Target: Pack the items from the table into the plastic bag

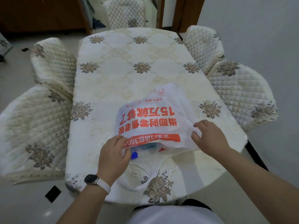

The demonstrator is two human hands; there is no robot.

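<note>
A white plastic bag with red printed characters lies on the near half of the table, its mouth facing me. A bottle with a blue cap lies in the mouth, and something bluish shows dimly through the plastic behind it. My left hand, with a watch on the wrist, pinches the bag's near left edge beside the cap. My right hand grips the bunched plastic at the bag's right side. The bag's white handles trail toward the table's near edge.
The table carries a cream cloth with brown flower motifs. Quilted chairs stand on the left and right, with another at the far end. A grey wall rises to the right.
</note>
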